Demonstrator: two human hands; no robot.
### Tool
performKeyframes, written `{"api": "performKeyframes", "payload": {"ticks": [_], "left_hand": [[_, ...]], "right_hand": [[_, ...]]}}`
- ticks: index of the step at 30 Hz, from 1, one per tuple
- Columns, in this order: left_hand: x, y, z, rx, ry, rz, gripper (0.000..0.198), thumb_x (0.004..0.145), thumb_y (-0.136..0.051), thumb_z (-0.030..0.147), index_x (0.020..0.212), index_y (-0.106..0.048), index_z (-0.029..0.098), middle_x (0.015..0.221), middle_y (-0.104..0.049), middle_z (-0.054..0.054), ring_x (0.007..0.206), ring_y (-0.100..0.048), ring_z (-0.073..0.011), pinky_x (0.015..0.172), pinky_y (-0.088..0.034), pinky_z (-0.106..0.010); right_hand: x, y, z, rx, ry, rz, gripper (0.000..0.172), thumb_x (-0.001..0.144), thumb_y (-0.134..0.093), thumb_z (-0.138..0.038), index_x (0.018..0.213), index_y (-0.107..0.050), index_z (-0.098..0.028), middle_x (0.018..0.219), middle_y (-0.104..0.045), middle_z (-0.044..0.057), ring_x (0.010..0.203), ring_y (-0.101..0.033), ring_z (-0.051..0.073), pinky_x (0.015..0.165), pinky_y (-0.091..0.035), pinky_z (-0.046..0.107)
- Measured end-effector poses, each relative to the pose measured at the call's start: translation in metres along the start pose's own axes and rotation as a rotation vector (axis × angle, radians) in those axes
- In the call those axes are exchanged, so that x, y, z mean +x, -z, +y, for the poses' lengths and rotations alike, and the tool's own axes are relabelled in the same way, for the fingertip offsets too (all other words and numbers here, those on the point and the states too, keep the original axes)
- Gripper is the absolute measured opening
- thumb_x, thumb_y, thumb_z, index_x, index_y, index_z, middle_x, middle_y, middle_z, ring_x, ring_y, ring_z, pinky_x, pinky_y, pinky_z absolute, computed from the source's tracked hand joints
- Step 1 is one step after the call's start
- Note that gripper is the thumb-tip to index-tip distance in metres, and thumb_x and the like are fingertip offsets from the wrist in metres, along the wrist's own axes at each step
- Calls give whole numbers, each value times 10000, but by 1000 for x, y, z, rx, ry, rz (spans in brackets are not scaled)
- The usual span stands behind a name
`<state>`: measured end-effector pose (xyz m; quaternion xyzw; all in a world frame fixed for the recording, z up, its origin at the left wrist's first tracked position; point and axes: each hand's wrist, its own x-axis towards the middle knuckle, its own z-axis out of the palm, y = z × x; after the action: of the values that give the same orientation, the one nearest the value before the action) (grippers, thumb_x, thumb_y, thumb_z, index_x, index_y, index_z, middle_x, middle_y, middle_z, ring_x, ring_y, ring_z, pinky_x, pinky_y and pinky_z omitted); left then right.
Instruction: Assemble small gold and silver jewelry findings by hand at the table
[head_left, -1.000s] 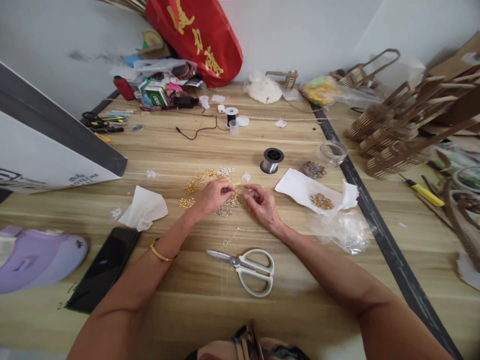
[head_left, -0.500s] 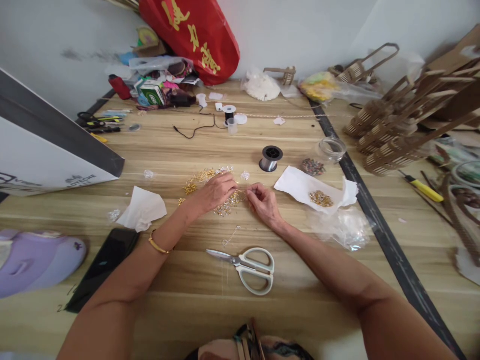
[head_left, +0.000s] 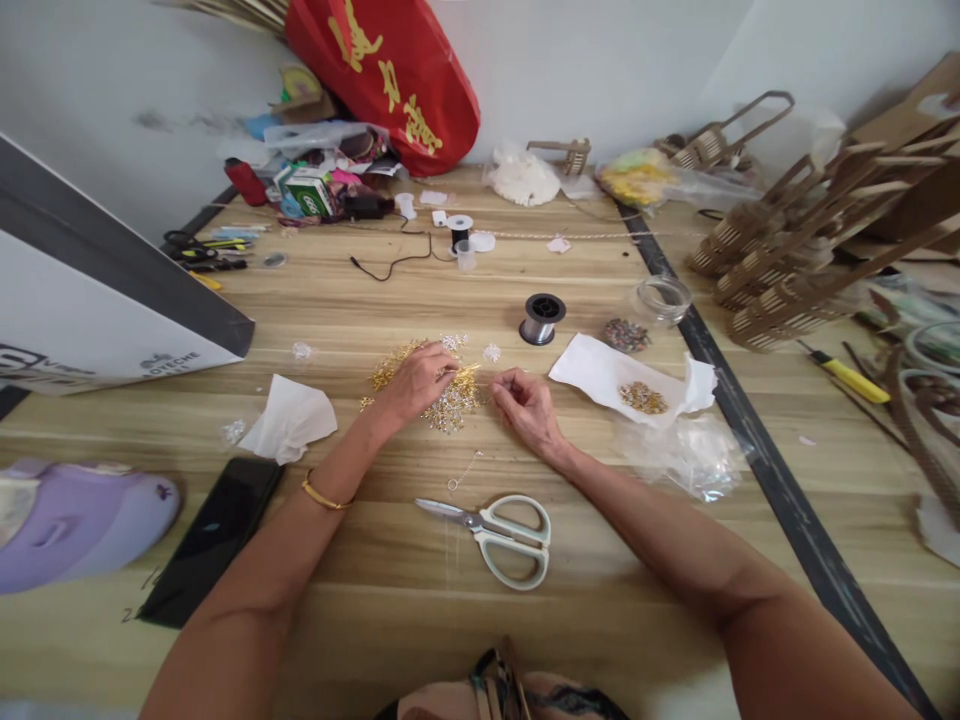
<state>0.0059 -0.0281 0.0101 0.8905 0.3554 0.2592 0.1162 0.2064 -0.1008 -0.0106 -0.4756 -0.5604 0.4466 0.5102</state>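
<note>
My left hand [head_left: 420,385] is over a loose pile of small gold and silver beads [head_left: 452,405], its fingertips bent together at the pile; anything between them is too small to make out. Just right of the beads, my right hand [head_left: 526,408] is closed in a pinch, with a faint thin strand showing at its fingertips. Below the hands lies a short fine chain [head_left: 465,470] with a ring at one end. White-handled scissors [head_left: 487,530] rest nearer to me, blades pointing left.
A spool of clear line [head_left: 542,320] stands behind my right hand. White paper [head_left: 592,372] bearing gold beads [head_left: 643,397], a plastic bag [head_left: 694,455] and a glass jar [head_left: 664,300] are at right. Left are crumpled paper [head_left: 289,415], a black phone [head_left: 214,540] and a white box [head_left: 112,300].
My left hand has moved left, away from my right fingertips and back over the bead pile. My right hand keeps its pinch in nearly the same place.
</note>
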Motion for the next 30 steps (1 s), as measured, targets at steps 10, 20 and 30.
{"api": "performKeyframes", "payload": {"ticks": [10,20,30], "left_hand": [[-17,12,40,-40,-6,42,92,856,-588,191,842,-675,165,836,-655,-54,836,-604,-174,801,-487,-331],[-28,1,63,-336,155,121,111,836,-588,182,767,-670,156,783,-660,-58,756,-603,-166,727,-491,-308],[-30,-12,63,-831,454,99,134,749,-662,270,742,-702,143,760,-710,-44,726,-638,-160,694,-499,-270]], "right_hand": [[-3,-3,-4,-103,88,-73,209,833,-566,-370,807,-583,-163,611,-505,-22,532,-424,96,494,-339,230],[-7,-5,-17,48,-7,-163,267,795,-631,-431,813,-593,-168,562,-494,-35,474,-420,87,442,-330,224],[-6,-3,-10,220,-74,-213,256,779,-686,-404,830,-626,-160,597,-566,-26,439,-456,61,406,-370,189]]}}
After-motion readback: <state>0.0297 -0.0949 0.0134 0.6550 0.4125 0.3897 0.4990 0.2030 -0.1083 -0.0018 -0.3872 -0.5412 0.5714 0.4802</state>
